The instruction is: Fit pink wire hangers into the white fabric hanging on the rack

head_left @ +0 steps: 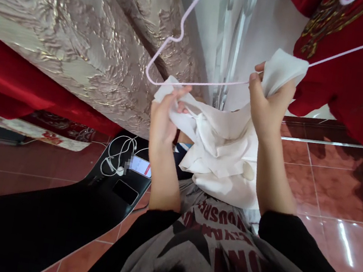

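My left hand (164, 115) is closed on one end of a white garment (223, 152), bunched in front of my chest. My right hand (270, 99) grips the other end of the same garment, pinching it up against the bottom bar of a pale pink wire hanger (180, 34). The hanger tilts across the upper middle, its left shoulder bend above my left hand. The cloth sags in folds between both hands down to my grey printed shirt.
A red garment with gold embroidery (358, 63) hangs at upper right. A gold brocade curtain (80, 32) and red cloth fill the left. On a black surface (117, 190) lie white earphones (118, 158) and a lit phone (141, 166). The floor is red tile (338, 188).
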`<state>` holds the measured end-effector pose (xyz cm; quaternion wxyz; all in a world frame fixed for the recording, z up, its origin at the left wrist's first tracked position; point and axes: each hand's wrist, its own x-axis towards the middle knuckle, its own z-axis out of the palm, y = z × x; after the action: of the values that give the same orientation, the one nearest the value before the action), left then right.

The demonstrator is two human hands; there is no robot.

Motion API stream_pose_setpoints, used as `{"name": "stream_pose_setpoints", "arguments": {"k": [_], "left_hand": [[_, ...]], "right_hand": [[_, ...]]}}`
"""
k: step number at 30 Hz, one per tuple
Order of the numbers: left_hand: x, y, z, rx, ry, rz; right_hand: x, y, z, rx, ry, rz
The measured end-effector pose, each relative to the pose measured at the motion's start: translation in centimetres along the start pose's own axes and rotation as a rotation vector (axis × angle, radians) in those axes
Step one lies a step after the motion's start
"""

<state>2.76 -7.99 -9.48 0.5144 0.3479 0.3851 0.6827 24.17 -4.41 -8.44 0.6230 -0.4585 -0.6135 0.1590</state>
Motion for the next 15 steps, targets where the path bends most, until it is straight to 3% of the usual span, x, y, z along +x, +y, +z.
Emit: {"name": "stream_pose_setpoints", "arguments": {"k": [3,7,11,13,15], "left_hand": [[1.1,2.5,-1.8,0.034,0.018,-0.002],[2.4,6.1,-2.5,0.145,-0.033,0.05],[3.1,8.2,-1.9,0.373,0.168,0.188],[3.1,8.8,-1.1,0.4,0.157,0.227],[2.9,9.2,0.1,0.352,0.064,0.242]], "right_hand": [[0.2,-0.2,-0.4,-0.021,-0.01,0.002],[0.0,-0.2,-0.5,-0.044,-0.05,0.012],[-0.2,-0.1,-0.2,-0.043,-0.083,0.048],[-0.2,-0.1,0.0,-0.015,-0.079,0.065],[-0.3,-0.1,0.2,0.015,-0.076,0.075]]}}
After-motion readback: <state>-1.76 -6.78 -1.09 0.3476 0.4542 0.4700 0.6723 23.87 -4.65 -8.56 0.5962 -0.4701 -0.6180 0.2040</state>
